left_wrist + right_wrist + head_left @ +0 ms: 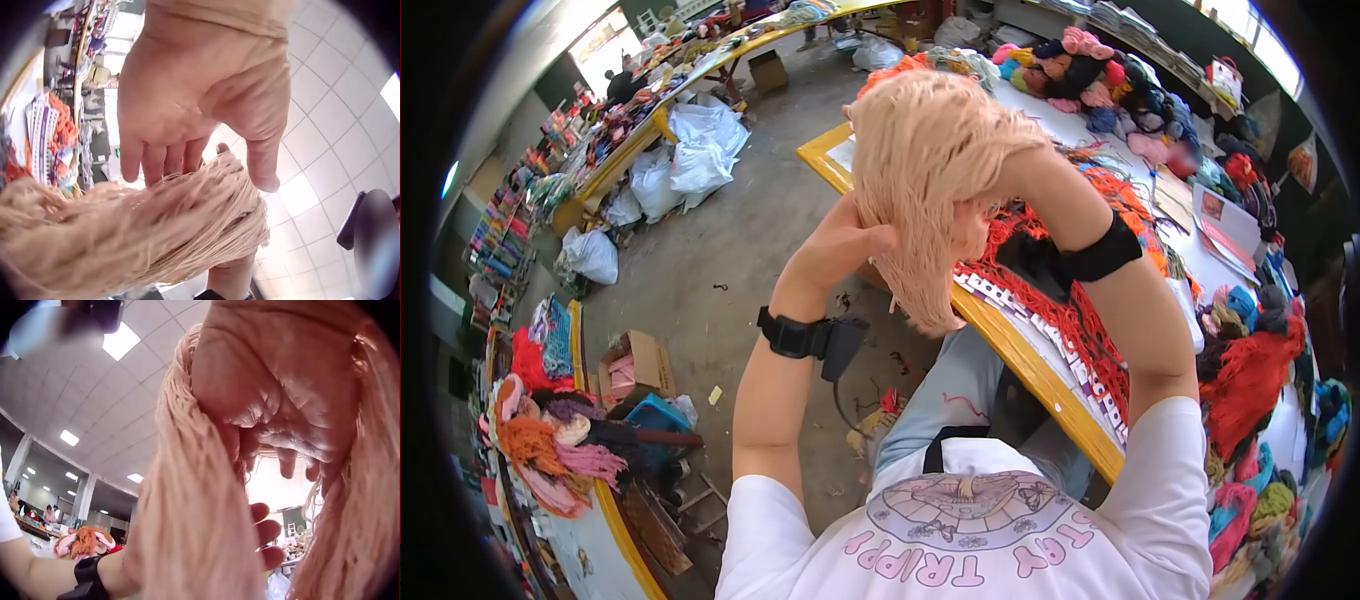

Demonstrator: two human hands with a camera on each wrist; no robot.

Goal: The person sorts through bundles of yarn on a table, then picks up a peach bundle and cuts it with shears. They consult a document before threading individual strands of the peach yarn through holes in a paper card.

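Note:
A thick skein of peach-pink yarn (920, 150) is held up in front of the chest in the head view. My right hand (275, 381) is inside its loop, fingers extended and spread. Strands hang down on both sides of that palm in the right wrist view. My left hand (194, 94) is at the skein's side with its palm bare and its fingers straight. In the left wrist view those fingers reach behind the yarn (175, 231), and their ends are hidden there. The left thumb (880, 240) lies along the near strands in the head view.
A yellow-edged table (1040, 385) stands close on the right, with red netted yarn (1090, 345) spread on it. Heaped yarn balls (1100, 75) lie farther back. Across the floor are white sacks (700, 150). A cardboard box (635, 365) and more skeins (540, 430) are at lower left.

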